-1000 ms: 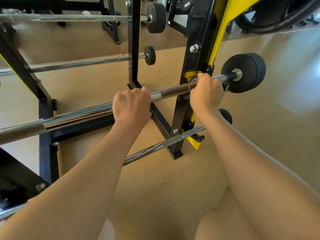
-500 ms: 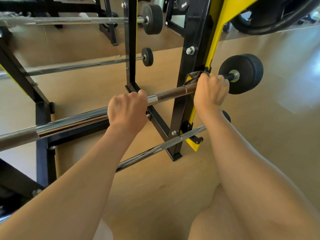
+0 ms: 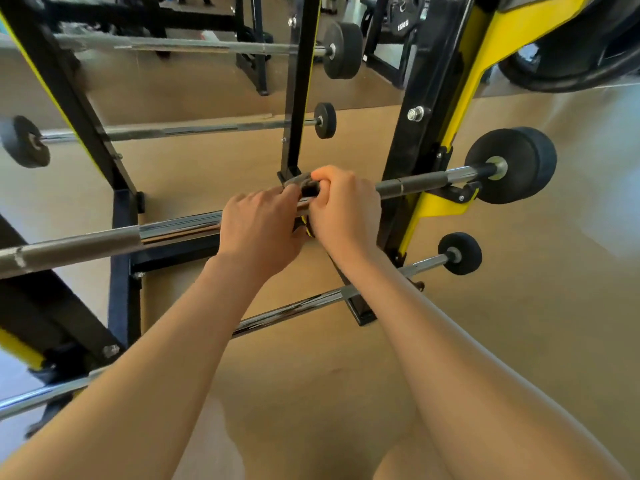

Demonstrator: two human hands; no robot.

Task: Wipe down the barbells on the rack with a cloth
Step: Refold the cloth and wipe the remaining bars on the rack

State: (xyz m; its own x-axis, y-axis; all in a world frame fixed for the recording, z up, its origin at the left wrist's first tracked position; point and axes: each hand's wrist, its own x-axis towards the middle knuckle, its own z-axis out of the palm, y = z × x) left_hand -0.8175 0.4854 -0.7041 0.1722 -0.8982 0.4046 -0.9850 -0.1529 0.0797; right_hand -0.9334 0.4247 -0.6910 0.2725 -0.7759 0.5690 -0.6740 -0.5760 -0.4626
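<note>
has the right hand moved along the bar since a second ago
Yes. The right hand has slid left along the bar, away from the yellow-and-black upright, and now meets the left hand.

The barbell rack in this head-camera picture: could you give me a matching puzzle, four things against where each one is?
Things:
1. cloth
2. left hand
3. round end weight
4. lowest barbell

Places:
A. far right end of the held bar
B. pinched between both hands
C. under the forearms, near the floor
D. on the bar, left of the right hand

Pairs: 1-B, 2-D, 3-A, 4-C
</note>
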